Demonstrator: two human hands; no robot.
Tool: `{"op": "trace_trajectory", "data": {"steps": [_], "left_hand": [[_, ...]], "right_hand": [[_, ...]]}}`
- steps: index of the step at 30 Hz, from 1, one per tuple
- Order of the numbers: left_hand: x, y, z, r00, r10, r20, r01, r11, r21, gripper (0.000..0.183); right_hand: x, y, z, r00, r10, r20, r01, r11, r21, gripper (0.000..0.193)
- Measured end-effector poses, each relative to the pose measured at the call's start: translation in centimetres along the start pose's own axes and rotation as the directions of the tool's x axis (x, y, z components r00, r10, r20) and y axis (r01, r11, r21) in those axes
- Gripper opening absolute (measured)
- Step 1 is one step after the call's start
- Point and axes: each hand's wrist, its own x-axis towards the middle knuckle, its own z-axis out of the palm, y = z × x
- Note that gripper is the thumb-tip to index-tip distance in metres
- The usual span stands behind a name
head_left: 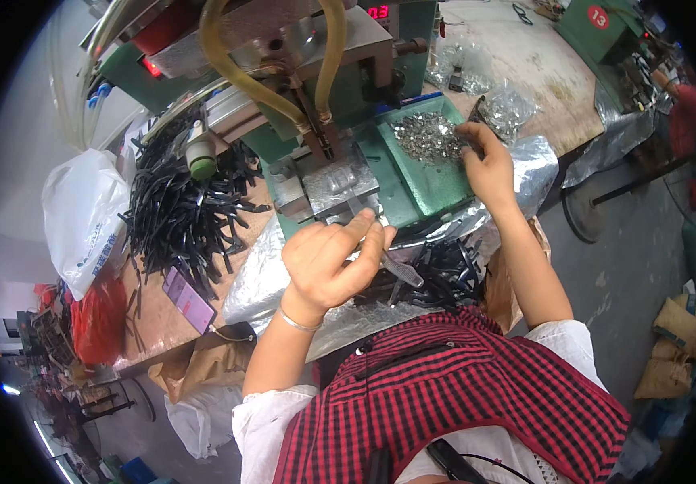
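Note:
My left hand (328, 262) is closed around a dark plastic strip-shaped piece (400, 273), holding it just in front of the green press machine (323, 81). My right hand (485, 165) reaches forward into a green tray (432, 185), fingers touching a heap of small shiny metal parts (428, 137). Whether it grips any part I cannot tell. A pile of black plastic pieces (445, 274) lies in silvery foil below the tray, between my arms.
A large heap of black plastic strips (182, 210) covers the bench to the left, beside a white plastic bag (81, 210) and a phone (188, 300). Clear bags of metal parts (509, 105) lie behind the tray. Another green machine (606, 28) stands far right.

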Motion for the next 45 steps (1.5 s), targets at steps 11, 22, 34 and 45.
{"op": "trace_trajectory", "data": {"steps": [11, 22, 34, 45], "left_hand": [[-0.2, 0.7, -0.4, 0.995, -0.098, 0.014, 0.099, 0.994, -0.051, 0.030], [-4.0, 1.1, -11.4, 0.920, -0.379, -0.100, 0.392, 0.891, 0.230, 0.021], [-18.3, -11.3, -9.1, 0.618, -0.748, 0.242, 0.354, 0.539, 0.764, 0.025], [-8.3, -9.2, -5.0, 0.704, -0.710, -0.011, 0.644, 0.632, 0.431, 0.019]], "right_hand": [[-0.9, -1.8, 3.1, 0.959, -0.226, 0.172, 0.273, 0.900, -0.341, 0.012], [-1.5, -2.1, 2.1, 1.000, 0.026, 0.012, -0.021, 0.954, -0.299, 0.012], [-1.2, -1.7, 1.4, 0.998, 0.058, -0.010, -0.058, 0.996, -0.064, 0.018], [-0.8, -10.9, 2.4, 0.965, -0.255, 0.067, 0.230, 0.937, 0.261, 0.014]]}}
